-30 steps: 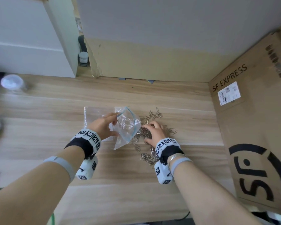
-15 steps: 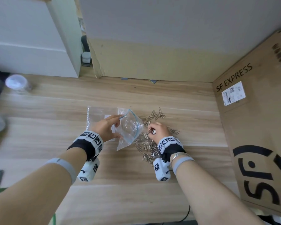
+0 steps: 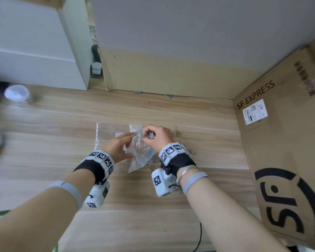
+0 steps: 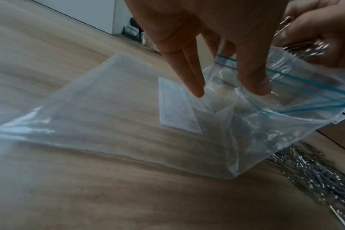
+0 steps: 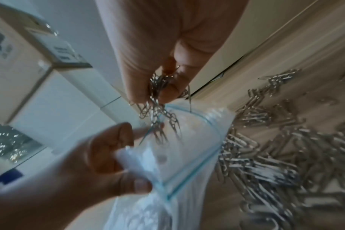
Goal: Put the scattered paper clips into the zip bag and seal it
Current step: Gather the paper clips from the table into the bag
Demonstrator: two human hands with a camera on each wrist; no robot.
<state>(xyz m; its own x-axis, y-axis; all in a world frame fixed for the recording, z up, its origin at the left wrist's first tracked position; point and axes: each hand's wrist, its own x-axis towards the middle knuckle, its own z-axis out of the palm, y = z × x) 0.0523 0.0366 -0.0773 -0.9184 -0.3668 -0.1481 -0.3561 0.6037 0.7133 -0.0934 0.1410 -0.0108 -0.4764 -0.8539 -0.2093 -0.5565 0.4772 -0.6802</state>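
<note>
A clear zip bag (image 3: 141,153) with a blue zip strip stands tilted on the wooden table, its mouth up. My left hand (image 3: 125,142) pinches the near rim and holds the mouth open; its fingers (image 4: 254,77) lie on the plastic of the zip bag (image 4: 266,124). Over the mouth, my right hand (image 3: 150,134) grips a bunch of silver paper clips (image 5: 158,109), whose lower ends hang into the zip bag (image 5: 187,155). Several more loose clips (image 3: 176,132) lie scattered to the right of the bag, a dense heap (image 5: 276,155) beside it.
A second flat clear bag (image 3: 107,131) with a white label lies under my left hand. A large SF Express cardboard box (image 3: 280,142) walls off the right side. A white cabinet (image 3: 35,51) and a clear jar (image 3: 16,93) stand far left. A black cable (image 3: 200,237) runs along the near edge.
My right hand has lifted off the clip pile with a bunch of clips and moved left, over the bag's mouth. My left hand still holds the bag open.
</note>
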